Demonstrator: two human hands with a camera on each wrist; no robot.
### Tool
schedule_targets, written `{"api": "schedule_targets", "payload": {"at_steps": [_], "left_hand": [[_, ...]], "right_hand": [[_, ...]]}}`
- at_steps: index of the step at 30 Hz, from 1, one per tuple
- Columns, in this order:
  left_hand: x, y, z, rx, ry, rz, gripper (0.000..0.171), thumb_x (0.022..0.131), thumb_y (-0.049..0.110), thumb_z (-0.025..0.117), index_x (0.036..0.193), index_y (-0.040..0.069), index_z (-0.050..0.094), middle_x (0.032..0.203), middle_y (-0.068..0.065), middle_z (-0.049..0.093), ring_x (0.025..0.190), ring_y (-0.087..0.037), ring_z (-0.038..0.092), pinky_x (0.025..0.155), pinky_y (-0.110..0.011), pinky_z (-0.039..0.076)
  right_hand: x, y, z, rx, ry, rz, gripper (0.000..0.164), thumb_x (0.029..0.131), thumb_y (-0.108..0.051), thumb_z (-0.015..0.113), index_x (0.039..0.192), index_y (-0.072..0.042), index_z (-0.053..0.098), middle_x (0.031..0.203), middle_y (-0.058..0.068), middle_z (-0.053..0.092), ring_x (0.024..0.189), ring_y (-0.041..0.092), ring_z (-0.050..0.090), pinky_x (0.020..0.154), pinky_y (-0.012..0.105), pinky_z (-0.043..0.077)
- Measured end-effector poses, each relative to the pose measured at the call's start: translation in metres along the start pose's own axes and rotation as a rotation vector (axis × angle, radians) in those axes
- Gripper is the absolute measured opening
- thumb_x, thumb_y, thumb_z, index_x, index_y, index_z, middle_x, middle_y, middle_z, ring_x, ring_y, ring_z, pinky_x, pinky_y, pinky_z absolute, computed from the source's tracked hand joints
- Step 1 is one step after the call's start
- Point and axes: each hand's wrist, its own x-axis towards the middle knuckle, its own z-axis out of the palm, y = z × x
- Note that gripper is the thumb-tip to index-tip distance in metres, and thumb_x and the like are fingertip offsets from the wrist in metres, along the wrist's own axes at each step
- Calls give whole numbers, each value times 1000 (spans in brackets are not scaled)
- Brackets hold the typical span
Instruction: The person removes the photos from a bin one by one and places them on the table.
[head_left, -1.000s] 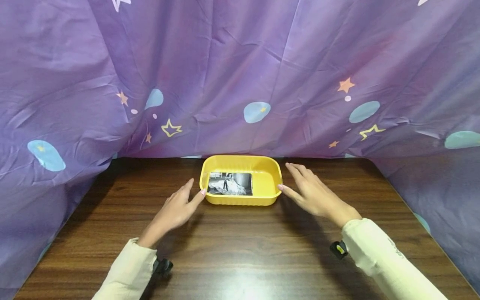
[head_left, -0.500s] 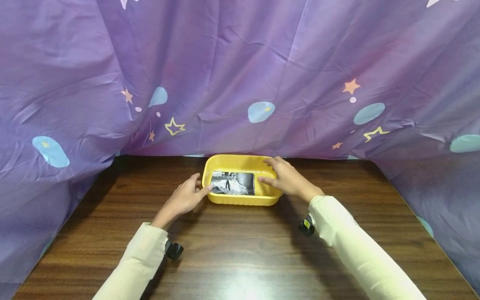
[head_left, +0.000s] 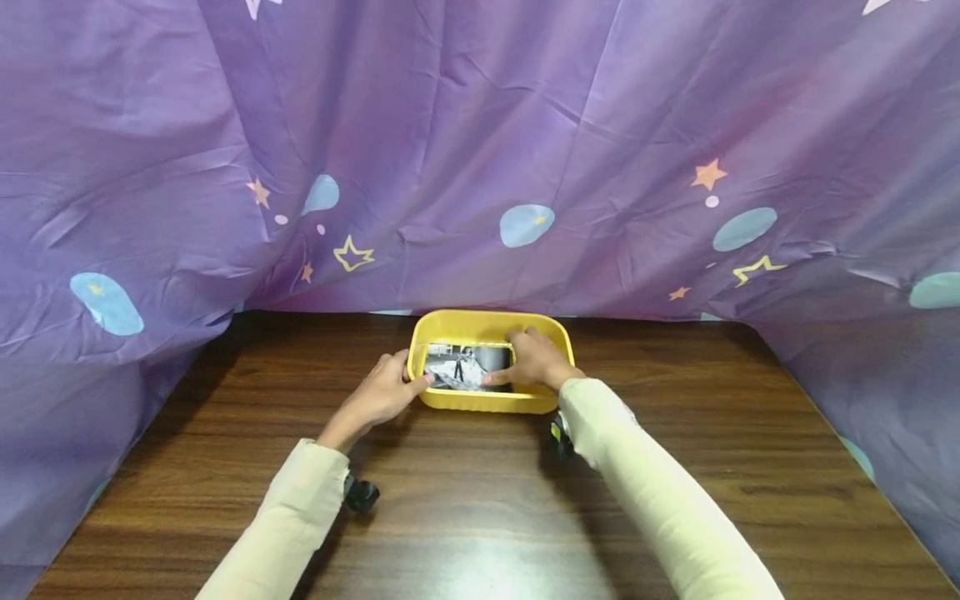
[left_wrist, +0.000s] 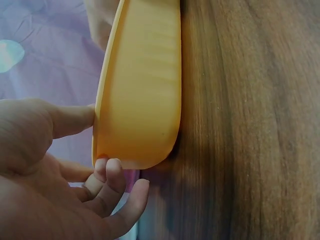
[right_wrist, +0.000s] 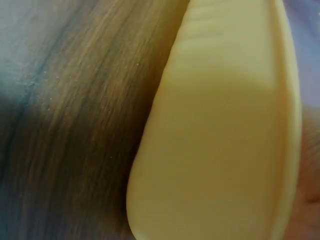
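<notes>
A yellow plastic basket (head_left: 487, 402) with rounded corners stands at the far edge of the wooden table. On its floor, toward the left, lies a black-and-white picture (head_left: 459, 367) of figures, one in a wide pale dress. My left hand (head_left: 381, 390) holds the basket's left end, thumb over the rim and fingers bent against the outside wall, as the left wrist view shows. Inside the basket, my right hand (head_left: 536, 360) is over the picture's right end, thumb on its near part and fingers by its far corner. Whether it grips the picture is hidden; the basket wall blocks the right wrist view.
The brown wooden table (head_left: 465, 483) extends in front of the basket and to both sides. A purple curtain (head_left: 420, 167) with stars hangs close behind the basket. Small black devices sit at both wrists.
My right hand has moved left from beside the basket, over its rim and down to the picture. My left hand has closed onto the left rim. The picture stays in place.
</notes>
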Motion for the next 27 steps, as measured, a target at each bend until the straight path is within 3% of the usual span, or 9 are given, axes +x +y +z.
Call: {"api": "schedule_targets", "payload": {"at_steps": [5,10,17,27], "left_hand": [[1,-1,3,-102,-33,-8,25,95,6,64,113,-10,60,88,-12,66,89,-23,57,89,-41,47],[0,-2,4,-180,-65,-54,35,98,4,60,128,-13,53,108,-22,68,105,-27,58,103,-47,43],[0,-2,5,-299,-93,-40,42,100,1,56,136,-16,42,116,-30,63,112,-30,57,106,-47,41],[1,-5,6,-310,-106,-61,46,101,1,54,141,-14,39,122,-32,61,119,-35,55,112,-50,36]], "right_hand": [[4,0,6,3,-10,63,74,68,-56,89,112,-2,65,111,17,63,102,33,59,91,46,49],[8,-1,8,33,-25,63,85,67,-50,92,131,-4,63,127,19,62,115,35,57,101,49,45],[15,-1,9,51,-16,70,80,66,-39,95,134,-10,65,129,19,62,112,36,57,100,50,45],[18,0,10,60,95,90,67,67,-30,96,119,-3,65,113,18,66,106,37,59,95,47,47]]}}
